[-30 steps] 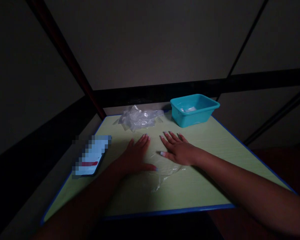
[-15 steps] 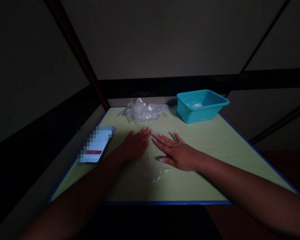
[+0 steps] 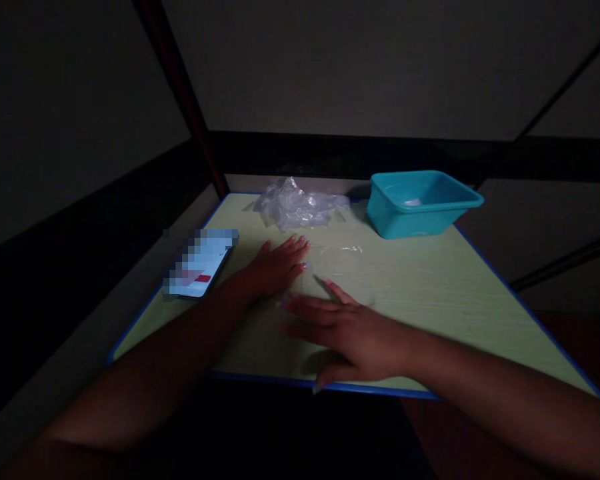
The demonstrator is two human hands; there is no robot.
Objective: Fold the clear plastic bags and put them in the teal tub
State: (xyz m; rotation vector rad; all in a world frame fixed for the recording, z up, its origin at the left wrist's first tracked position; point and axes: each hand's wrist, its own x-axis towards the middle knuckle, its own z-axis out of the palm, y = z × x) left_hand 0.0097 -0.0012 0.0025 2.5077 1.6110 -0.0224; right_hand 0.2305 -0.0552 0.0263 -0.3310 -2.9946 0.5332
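A thin clear plastic bag (image 3: 337,260) lies flat on the pale green table (image 3: 430,287), its outline hard to make out apart from a few shiny creases. Palm down, my left hand (image 3: 277,267) rests on its left side with fingers stretched out. My right hand (image 3: 350,333) is nearer the front edge, fingers spread and slightly blurred, over the near part of the plastic. Nothing shows in its grasp. Whether its fingertips touch the sheet I cannot tell.
Crumpled clear plastic bags (image 3: 297,203) are heaped at the back of the table. A turquoise basket (image 3: 415,223) stands at the back right with something pale inside. On the left lies a phone (image 3: 203,263) with a lit screen. A dark wall rises behind.
My right hand has moved back toward the front edge and its fingers have spread. My left hand stays flat in place. The view has shifted slightly.
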